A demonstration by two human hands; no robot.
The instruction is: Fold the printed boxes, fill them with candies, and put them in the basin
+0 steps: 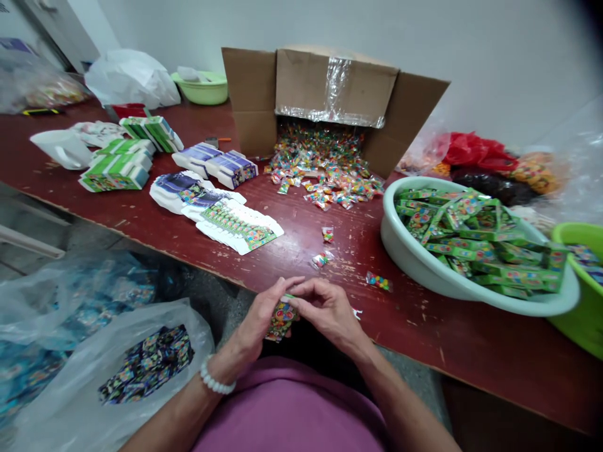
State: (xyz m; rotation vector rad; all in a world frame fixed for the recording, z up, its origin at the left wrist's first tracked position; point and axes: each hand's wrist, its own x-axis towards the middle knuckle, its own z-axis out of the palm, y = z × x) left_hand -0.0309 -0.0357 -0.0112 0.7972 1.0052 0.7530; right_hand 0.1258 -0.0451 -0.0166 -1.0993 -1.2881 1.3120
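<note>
Pinching a folded candy-print carton (281,319) between my left hand (261,320) and right hand (327,311), both closed tight on its green edge, just above the worn red surface (424,339).

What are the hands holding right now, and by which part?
The left hand and right hand hold a small printed carton by its upper end.

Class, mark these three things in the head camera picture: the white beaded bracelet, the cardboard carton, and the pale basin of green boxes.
White beaded bracelet (215,376): head view, on the beads at the wrist.
Cardboard carton (301,85): head view, on its back wall.
Pale basin (387,220): head view, on its left rim.
</note>
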